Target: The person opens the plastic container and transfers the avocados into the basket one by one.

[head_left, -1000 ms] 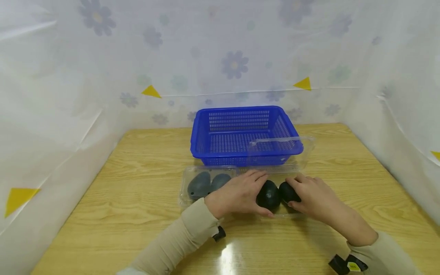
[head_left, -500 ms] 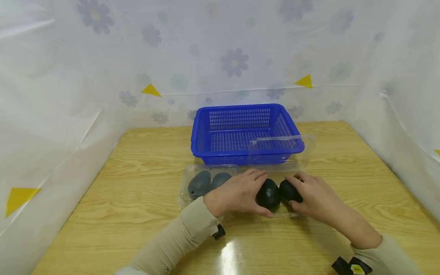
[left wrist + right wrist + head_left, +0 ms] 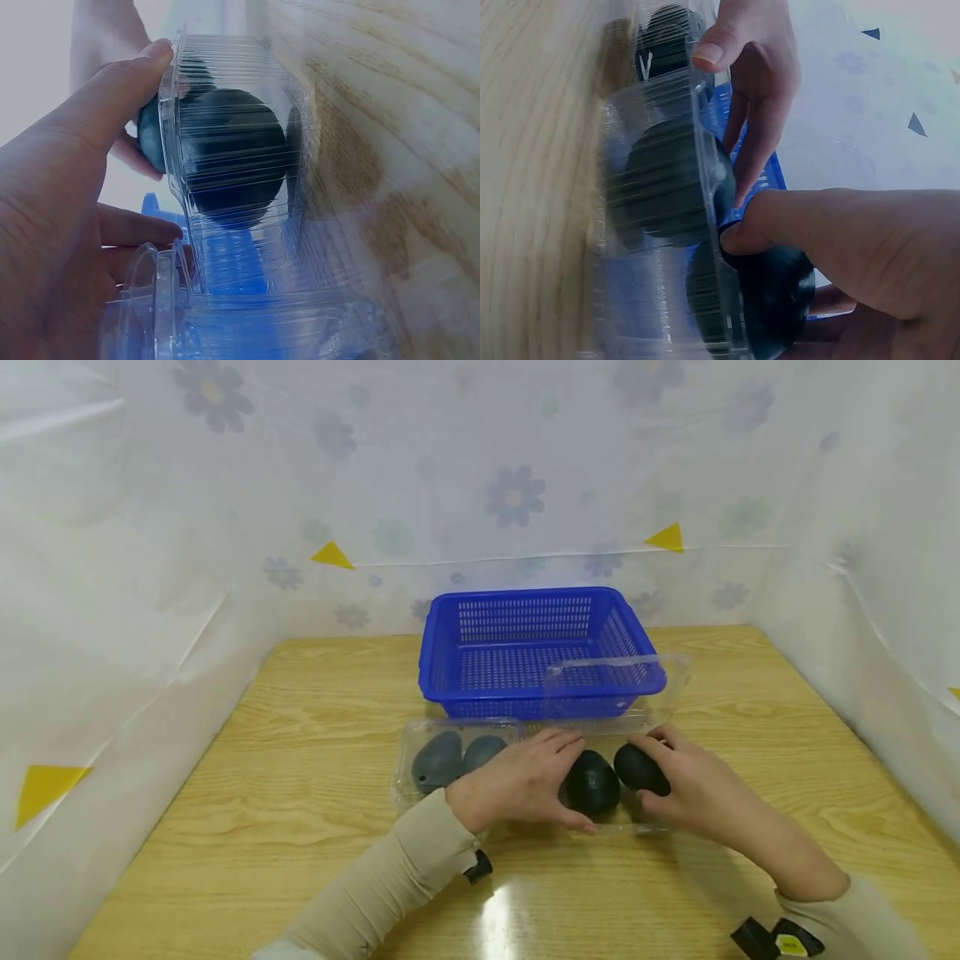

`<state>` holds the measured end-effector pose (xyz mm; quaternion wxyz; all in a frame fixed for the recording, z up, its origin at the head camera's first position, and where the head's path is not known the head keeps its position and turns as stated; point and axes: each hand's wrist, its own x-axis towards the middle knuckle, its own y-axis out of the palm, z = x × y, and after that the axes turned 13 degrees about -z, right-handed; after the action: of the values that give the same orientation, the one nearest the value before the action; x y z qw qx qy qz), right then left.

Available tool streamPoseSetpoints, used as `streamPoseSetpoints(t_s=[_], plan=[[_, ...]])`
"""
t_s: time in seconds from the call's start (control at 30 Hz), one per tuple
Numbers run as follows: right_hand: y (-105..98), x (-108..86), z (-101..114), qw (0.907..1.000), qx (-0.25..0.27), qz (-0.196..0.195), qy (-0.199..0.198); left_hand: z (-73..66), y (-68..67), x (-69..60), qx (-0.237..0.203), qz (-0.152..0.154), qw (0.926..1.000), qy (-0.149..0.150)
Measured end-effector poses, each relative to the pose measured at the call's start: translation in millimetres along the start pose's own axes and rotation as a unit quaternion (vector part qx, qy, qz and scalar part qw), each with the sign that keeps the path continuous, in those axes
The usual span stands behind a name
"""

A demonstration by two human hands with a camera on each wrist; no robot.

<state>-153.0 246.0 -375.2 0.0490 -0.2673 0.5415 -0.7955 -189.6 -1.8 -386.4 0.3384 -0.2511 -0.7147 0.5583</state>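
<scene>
A clear plastic box (image 3: 630, 829) with its lid (image 3: 675, 693) raised holds a dark avocado-like fruit (image 3: 592, 783). My left hand (image 3: 521, 781) spreads along the box's left side, thumb on the near rim and fingers at the far side, as the left wrist view also shows. My right hand (image 3: 697, 785) grips a second dark fruit (image 3: 641, 769) between thumb and fingers, tilted at the box's right part. In the right wrist view that fruit (image 3: 776, 300) is partly above the rim, a small gap from the other fruit (image 3: 667, 180).
A blue perforated basket (image 3: 438, 652) stands behind the boxes, and the raised lid overlaps its front right corner in the head view. Left of my left hand is a closed clear box (image 3: 402, 768) with two dark fruits (image 3: 437, 762) inside. White patterned sheets surround the wooden table (image 3: 300, 718).
My right hand has moved slightly right with its fruit, and a gap has opened between the two fruits. My left hand has stayed nearly in place.
</scene>
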Motion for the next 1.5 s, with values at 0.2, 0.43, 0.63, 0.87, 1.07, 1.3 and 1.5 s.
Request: streamPoseSetpoints(t_s=[0.2, 0.43, 0.63, 0.87, 1.07, 1.3, 1.5], plan=[[-10, 4.0, -3, 0.9999, 0.015, -0.004, -0.002, -0.5, 0.3, 1.1, 0.001, -0.001, 1.0, -0.004], [-26, 9.4, -4, 0.9998, 0.018, -0.005, -0.002, -1.3, 0.2, 1.6, 0.017, 0.003, 0.9999, -0.002], [-35, 14.1, -5, 0.9995, 0.006, -0.021, -0.024, -1.5, 1.0, 1.9, 0.018, 0.006, 0.9998, -0.006], [-44, 21.0, -3, 0.9989, 0.007, -0.028, -0.037, -1.7, 1.0, 2.6, 0.018, 0.003, 0.9998, -0.003], [-53, 27.6, -2, 0.9981, 0.003, -0.034, -0.052, -1.8, 1.8, 3.0, 0.018, 0.002, 0.9998, -0.005], [-64, 35.3, 3, 0.9987, 0.009, -0.035, -0.037, -2.8, 1.9, 2.5, 0.01, 0.002, 0.9999, -0.01], [-75, 42.2, 6, 0.9962, 0.014, -0.072, -0.047, -3.5, 0.9, 2.1, 0.007, 0.001, 0.9999, -0.009]])
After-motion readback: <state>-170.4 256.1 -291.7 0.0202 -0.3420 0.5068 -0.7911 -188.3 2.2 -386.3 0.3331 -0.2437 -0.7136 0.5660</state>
